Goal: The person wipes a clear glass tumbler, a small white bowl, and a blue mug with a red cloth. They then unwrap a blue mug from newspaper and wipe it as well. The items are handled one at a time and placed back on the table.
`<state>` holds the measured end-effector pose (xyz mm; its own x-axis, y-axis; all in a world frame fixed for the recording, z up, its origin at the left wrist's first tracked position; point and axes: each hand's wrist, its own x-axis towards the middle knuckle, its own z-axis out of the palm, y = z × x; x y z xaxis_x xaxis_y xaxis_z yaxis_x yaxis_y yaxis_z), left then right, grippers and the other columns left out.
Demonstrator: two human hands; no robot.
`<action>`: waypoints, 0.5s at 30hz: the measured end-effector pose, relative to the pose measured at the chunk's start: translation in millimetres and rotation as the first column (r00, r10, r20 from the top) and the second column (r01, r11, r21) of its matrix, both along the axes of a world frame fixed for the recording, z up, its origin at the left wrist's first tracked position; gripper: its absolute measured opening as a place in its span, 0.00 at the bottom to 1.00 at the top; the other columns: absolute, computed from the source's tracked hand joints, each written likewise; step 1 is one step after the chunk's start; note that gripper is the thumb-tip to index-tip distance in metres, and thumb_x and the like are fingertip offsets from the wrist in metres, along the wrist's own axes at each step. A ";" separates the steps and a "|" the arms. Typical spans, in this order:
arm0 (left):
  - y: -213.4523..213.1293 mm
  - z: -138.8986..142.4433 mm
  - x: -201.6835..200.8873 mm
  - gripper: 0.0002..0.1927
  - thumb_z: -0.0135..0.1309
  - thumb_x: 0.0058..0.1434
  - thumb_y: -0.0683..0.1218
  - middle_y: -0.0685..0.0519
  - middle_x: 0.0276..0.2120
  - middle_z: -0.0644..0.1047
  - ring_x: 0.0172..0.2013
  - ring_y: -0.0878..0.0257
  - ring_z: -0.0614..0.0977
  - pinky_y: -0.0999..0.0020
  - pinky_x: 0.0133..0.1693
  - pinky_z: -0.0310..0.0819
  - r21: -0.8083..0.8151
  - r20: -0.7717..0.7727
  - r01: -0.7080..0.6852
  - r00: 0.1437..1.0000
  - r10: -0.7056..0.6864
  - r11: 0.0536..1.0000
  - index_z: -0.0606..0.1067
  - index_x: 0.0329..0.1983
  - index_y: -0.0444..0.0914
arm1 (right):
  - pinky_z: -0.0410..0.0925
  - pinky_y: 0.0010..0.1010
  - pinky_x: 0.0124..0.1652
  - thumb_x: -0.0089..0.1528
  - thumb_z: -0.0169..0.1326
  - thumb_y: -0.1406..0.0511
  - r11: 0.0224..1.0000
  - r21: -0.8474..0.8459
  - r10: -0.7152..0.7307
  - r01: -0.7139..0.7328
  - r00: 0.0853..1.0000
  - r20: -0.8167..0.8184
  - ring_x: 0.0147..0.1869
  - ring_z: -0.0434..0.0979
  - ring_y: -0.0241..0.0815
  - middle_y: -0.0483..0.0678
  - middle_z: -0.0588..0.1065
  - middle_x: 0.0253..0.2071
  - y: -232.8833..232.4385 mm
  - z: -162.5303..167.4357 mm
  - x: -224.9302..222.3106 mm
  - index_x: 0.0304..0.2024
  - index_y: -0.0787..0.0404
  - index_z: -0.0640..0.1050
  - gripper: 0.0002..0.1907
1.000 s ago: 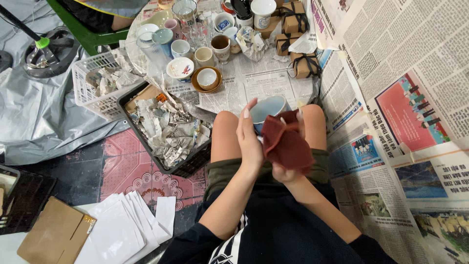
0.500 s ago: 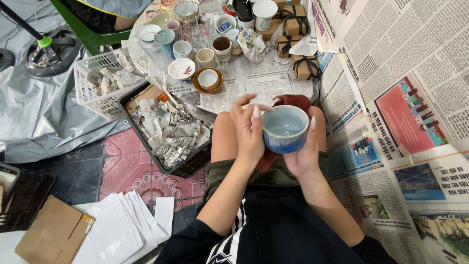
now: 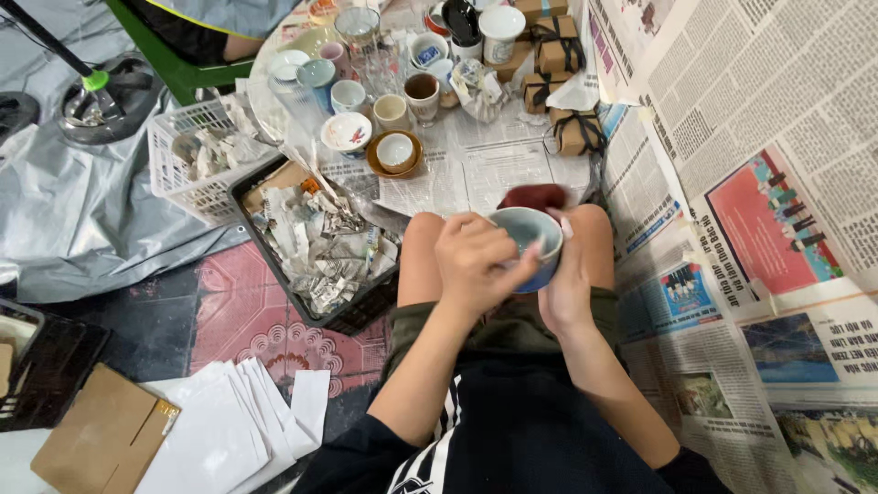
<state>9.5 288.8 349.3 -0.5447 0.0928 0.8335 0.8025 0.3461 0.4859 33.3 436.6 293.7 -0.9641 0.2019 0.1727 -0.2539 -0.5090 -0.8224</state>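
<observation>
I sit on the floor with my knees up. My right hand (image 3: 567,284) cradles a small blue ceramic bowl (image 3: 535,240) over my knees, its opening tilted toward me. My left hand (image 3: 476,261) grips the bowl's near rim, fingers curled over the edge. A dark red cloth (image 3: 532,196) lies just beyond the bowl, partly hidden behind it.
Several cups and small bowls (image 3: 395,151) stand on newspaper ahead. Brown gift boxes (image 3: 578,131) sit at the back right. A black crate of crumpled paper (image 3: 320,242) and a white basket (image 3: 197,155) are to my left. White envelopes (image 3: 233,425) and a cardboard piece (image 3: 101,439) lie near left.
A second ago my hands were rubbing the bowl with the red cloth. The cloth now lies behind the bowl, and both hands hold the bare bowl, turned more toward me.
</observation>
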 end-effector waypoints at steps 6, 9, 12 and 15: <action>20.7 -21.8 -28.8 0.20 0.49 0.71 0.55 0.57 0.24 0.75 0.27 0.67 0.73 0.67 0.33 0.67 0.902 0.424 -0.230 0.634 -0.646 0.366 0.75 0.30 0.36 | 0.53 0.39 0.74 0.75 0.34 0.53 0.992 -0.105 0.063 -0.068 0.997 -0.042 0.76 0.58 0.44 0.49 0.62 0.71 -37.2 -10.0 13.9 0.72 0.59 0.57 0.27; 40.6 -29.0 -22.5 0.22 0.44 0.72 0.58 0.60 0.29 0.75 0.32 0.70 0.74 0.72 0.39 0.71 0.875 0.484 -0.343 0.639 -0.598 0.341 0.74 0.34 0.36 | 0.50 0.41 0.74 0.73 0.36 0.55 0.998 -0.070 -0.003 -0.003 0.997 -0.074 0.79 0.53 0.43 0.47 0.54 0.75 -60.1 -25.9 23.4 0.75 0.52 0.45 0.31; 45.6 -36.6 -9.0 0.21 0.45 0.73 0.57 0.59 0.34 0.75 0.37 0.71 0.74 0.74 0.42 0.71 0.773 0.525 -0.166 0.710 -0.469 0.613 0.75 0.41 0.34 | 0.52 0.43 0.74 0.75 0.34 0.51 0.992 -0.119 0.028 -0.048 0.986 -0.167 0.79 0.56 0.48 0.54 0.53 0.76 -47.6 -31.3 13.5 0.77 0.57 0.45 0.34; 46.7 -46.9 3.8 0.25 0.50 0.76 0.56 0.54 0.29 0.71 0.33 0.66 0.69 0.69 0.34 0.67 0.546 0.528 -0.005 0.778 -0.340 0.837 0.75 0.37 0.27 | 0.57 0.44 0.72 0.76 0.36 0.47 0.994 -0.110 -0.002 -0.016 0.986 -0.166 0.76 0.62 0.53 0.60 0.57 0.75 -25.9 -27.0 4.3 0.79 0.65 0.49 0.38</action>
